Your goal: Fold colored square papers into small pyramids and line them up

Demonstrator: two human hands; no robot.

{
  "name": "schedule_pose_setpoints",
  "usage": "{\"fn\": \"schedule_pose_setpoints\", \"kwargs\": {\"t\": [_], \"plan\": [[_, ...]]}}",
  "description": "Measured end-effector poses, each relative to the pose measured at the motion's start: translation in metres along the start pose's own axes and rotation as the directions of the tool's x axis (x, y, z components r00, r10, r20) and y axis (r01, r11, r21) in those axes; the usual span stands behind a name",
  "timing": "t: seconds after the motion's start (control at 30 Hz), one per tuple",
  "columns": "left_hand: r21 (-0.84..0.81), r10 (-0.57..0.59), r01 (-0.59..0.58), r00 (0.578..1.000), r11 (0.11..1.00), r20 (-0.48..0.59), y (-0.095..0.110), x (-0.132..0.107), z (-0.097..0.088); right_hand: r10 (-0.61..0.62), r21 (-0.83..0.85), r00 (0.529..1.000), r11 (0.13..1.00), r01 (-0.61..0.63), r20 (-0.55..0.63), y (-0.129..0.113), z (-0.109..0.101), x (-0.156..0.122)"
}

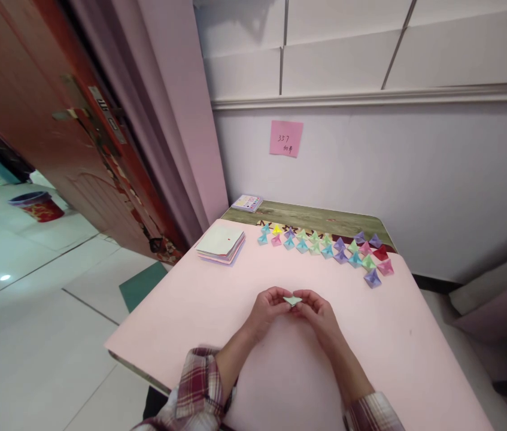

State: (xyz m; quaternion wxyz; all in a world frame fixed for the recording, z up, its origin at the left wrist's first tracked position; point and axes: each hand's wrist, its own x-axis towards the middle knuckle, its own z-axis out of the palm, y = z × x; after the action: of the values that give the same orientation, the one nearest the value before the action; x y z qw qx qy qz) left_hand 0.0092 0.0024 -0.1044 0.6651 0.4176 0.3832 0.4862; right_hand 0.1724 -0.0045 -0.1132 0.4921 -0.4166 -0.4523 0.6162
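Left hand: pinching the green paper at one side.
Right hand: pinching its other side.
Pink table: lying beneath both hands.
Paper stack: lying beyond, leftward.
Folded shapes: standing in rows, rightward.
Pink note: hanging on the wall I am facing.

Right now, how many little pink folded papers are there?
3: the left pink piece, near the yellow piece; the middle pink piece, left of the red piece; the right pink piece, in front of it.

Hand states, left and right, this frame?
Left hand: closed, fingers pinching one side of the small pale green folded paper.
Right hand: closed, fingers pinching the other side of the same paper.
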Motion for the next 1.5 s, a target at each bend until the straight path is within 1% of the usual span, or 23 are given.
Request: {"fn": "schedule_pose_setpoints", "kwargs": {"t": [0.1,0.4,0.6,0.73,0.9,1.13,1.23,1.33,1.5], "plan": [[-0.02,-0.012,0.012,1.0,1.0,-0.012,0.002,-0.001,0.001,0.004,0.002,1.0,1.0,-0.004,0.01,-0.001,0.001,-0.001],[0.012,0.004,-0.004,1.0,1.0,0.018,0.003,-0.003,0.002,0.006,-0.052,1.0,0.999,-0.008,-0.03,0.003,0.002,0.002],[0.034,0.02,-0.02,1.0,0.999,0.006,0.004,-0.003,0.001,-0.02,-0.011,0.999,1.0,0.02,-0.03,0.005,0.004,0.001],[0.054,0.037,-0.037,0.999,0.998,0.0,0.002,-0.002,0.0,-0.031,-0.022,0.999,0.999,0.03,-0.036,0.005,0.003,0.001],[0.106,0.056,-0.051,0.997,0.993,-0.053,0.001,-0.002,0.003,-0.015,-0.036,0.998,0.999,0.013,-0.054,0.006,0.005,0.002],[0.173,0.103,-0.075,0.981,0.982,-0.162,-0.005,0.0,0.005,-0.036,-0.081,0.996,0.996,0.029,-0.083,0.011,0.007,0.003],[0.134,0.117,-0.093,0.975,0.987,-0.189,-0.008,0.001,0.007,-0.046,-0.071,0.994,0.997,0.04,-0.095,0.014,0.009,0.004],[0.07,0.099,-0.086,0.974,0.994,-0.206,-0.008,0.002,0.006,-0.057,-0.036,0.992,0.998,0.053,-0.111,0.015,0.01,0.004],[0.044,0.079,-0.073,0.985,0.996,-0.156,-0.007,0.0,0.004,-0.05,-0.048,0.992,0.998,0.044,-0.119,0.015,0.011,0.003]]}}
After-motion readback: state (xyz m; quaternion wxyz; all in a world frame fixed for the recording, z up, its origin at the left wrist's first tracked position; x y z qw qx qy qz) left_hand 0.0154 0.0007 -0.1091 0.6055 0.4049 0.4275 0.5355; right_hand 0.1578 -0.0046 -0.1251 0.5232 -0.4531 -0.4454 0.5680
